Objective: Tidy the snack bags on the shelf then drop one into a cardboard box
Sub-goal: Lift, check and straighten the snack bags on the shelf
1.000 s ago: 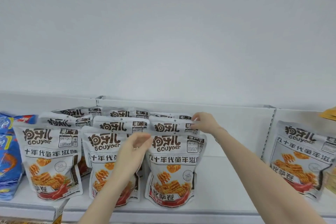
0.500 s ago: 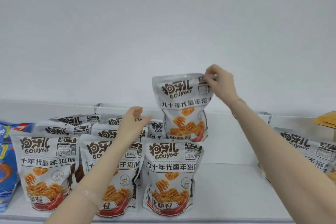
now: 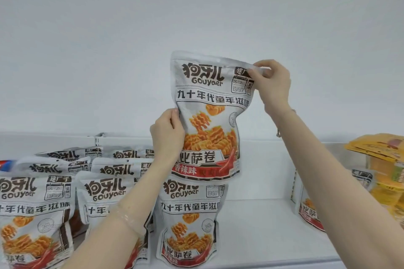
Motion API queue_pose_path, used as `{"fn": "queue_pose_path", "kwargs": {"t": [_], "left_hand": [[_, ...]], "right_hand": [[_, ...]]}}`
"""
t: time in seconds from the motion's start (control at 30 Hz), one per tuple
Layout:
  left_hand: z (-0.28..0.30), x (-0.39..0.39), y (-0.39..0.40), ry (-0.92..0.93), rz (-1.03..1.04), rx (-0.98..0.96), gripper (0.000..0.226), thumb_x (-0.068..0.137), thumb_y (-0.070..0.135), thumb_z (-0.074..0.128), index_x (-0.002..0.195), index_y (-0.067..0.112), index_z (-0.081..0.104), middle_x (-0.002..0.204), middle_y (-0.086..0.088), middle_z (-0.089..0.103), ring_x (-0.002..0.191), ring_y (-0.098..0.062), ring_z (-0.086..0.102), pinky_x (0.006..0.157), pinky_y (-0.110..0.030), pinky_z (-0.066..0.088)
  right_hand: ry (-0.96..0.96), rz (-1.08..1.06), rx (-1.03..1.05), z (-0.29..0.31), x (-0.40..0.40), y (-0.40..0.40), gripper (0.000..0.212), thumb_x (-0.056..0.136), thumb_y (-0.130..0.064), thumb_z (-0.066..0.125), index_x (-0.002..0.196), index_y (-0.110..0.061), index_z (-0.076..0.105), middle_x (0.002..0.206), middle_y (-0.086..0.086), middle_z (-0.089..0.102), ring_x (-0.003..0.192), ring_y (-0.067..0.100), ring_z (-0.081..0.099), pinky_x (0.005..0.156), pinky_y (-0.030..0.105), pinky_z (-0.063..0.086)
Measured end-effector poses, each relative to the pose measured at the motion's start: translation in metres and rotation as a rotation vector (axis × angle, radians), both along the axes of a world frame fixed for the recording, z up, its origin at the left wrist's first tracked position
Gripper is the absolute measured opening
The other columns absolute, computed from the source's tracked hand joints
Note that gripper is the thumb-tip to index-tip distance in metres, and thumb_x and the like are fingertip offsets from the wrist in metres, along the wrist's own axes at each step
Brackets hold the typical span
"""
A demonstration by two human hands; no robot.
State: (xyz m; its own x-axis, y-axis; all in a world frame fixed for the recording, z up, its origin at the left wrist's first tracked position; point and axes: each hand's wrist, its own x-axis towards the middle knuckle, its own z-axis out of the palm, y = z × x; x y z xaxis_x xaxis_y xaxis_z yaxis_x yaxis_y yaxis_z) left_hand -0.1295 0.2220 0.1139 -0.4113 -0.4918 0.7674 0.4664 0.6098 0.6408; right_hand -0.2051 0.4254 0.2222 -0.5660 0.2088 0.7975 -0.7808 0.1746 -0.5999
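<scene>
Above the shelf [image 3: 262,225], with right hand [image 3: 272,85] pinching the bag [image 3: 209,116] top and left hand [image 3: 167,135] gripping its side, support it evenly.

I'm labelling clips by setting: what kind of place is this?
Probably a shop aisle or a mock-up of one: a white metal shelf with rows of identical grey-white snack bags facing out, and orange packets stacked at the right.

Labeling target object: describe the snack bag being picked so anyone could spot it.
Above the white shelf and its rows of grey-white bags, one identical bag hangs in the air. The right hand pinches its top corner, the left hand grips its side. It alone is off the shelf.
</scene>
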Motion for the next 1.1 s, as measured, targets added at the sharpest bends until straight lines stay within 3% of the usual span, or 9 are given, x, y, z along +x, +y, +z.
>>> {"fn": "queue_pose_path", "kwargs": {"t": [0.13,0.27,0.37,0.47,0.57,0.73,0.8,0.97,1.1], "left_hand": [[0.001,0.002,-0.012,-0.007,0.094,0.108,0.036,0.098,0.013,0.039,0.074,-0.007,0.057,0.063,-0.024,0.056,0.056,-0.025,0.042,0.057,-0.035,0.024],[-0.004,0.013,-0.02,-0.07,0.094,0.173,0.04,0.097,0.014,0.04,0.057,0.009,0.04,0.051,-0.007,0.04,0.053,-0.021,0.034,0.053,-0.036,0.023],[-0.011,0.018,-0.033,-0.045,-0.052,0.193,0.037,0.097,0.022,0.044,0.062,0.013,0.051,0.056,-0.006,0.051,0.057,-0.019,0.047,0.059,-0.037,0.036],[-0.017,0.028,-0.041,-0.07,-0.226,0.228,0.017,0.096,0.029,0.053,0.091,0.022,0.067,0.077,-0.004,0.075,0.07,-0.018,0.072,0.066,-0.037,0.056],[-0.018,0.039,-0.041,-0.068,-0.29,0.248,0.015,0.095,0.028,0.056,0.081,0.024,0.062,0.062,-0.004,0.073,0.057,-0.022,0.068,0.06,-0.037,0.052],[-0.02,0.046,-0.053,-0.133,-0.444,0.35,0.018,0.088,0.034,0.065,0.076,0.021,0.061,0.072,-0.017,0.069,0.069,-0.027,0.045,0.062,-0.038,0.036],[-0.022,0.049,-0.057,-0.141,-0.49,0.361,0.018,0.087,0.035,0.067,0.079,0.019,0.062,0.077,-0.022,0.065,0.071,-0.027,0.046,0.067,-0.04,0.04],[-0.026,0.048,-0.06,-0.134,-0.54,0.341,0.015,0.091,0.021,0.062,0.079,0.012,0.059,0.063,-0.005,0.071,0.061,-0.022,0.06,0.063,-0.032,0.051],[-0.022,0.039,-0.059,-0.146,-0.523,0.336,0.014,0.093,0.02,0.06,0.08,0.015,0.058,0.062,-0.001,0.073,0.058,-0.017,0.062,0.062,-0.031,0.05]], "right_hand": [[-0.348,0.401,-0.158,-0.034,0.007,0.008,0.026,0.088,-0.026,0.07,0.105,-0.007,0.066,0.098,0.01,0.071,0.097,0.026,0.07,0.082,0.036,0.058],[-0.581,0.568,0.011,-0.084,0.027,-0.006,0.03,0.094,-0.032,0.061,0.1,-0.004,0.068,0.094,0.012,0.071,0.086,0.025,0.07,0.088,0.048,0.057],[-0.555,0.562,-0.072,-0.101,0.037,-0.019,0.022,0.093,-0.03,0.063,0.097,-0.008,0.066,0.091,0.009,0.07,0.084,0.026,0.069,0.081,0.043,0.057],[-0.534,0.514,-0.101,-0.1,0.041,-0.025,0.021,0.092,-0.032,0.065,0.089,-0.012,0.066,0.083,0.004,0.071,0.073,0.02,0.069,0.064,0.031,0.057],[-0.502,0.472,-0.112,-0.096,0.041,-0.03,0.019,0.09,-0.029,0.068,0.079,-0.014,0.066,0.072,0.001,0.071,0.062,0.015,0.068,0.056,0.024,0.056],[-0.461,0.48,-0.161,-0.088,0.035,-0.025,0.015,0.086,-0.017,0.074,0.076,-0.007,0.068,0.07,0.006,0.067,0.066,0.019,0.065,0.074,0.032,0.061],[-0.451,0.496,-0.137,-0.086,0.035,-0.02,0.015,0.085,-0.013,0.074,0.073,-0.005,0.069,0.071,0.008,0.069,0.067,0.021,0.067,0.074,0.032,0.062],[-0.428,0.432,-0.068,-0.084,0.032,-0.013,0.015,0.083,-0.012,0.076,0.076,0.0,0.07,0.074,0.012,0.072,0.062,0.018,0.068,0.063,0.023,0.06],[-0.412,0.434,-0.061,-0.08,0.028,-0.01,0.015,0.083,-0.011,0.075,0.074,0.0,0.069,0.07,0.009,0.072,0.061,0.019,0.069,0.067,0.031,0.063]]}}
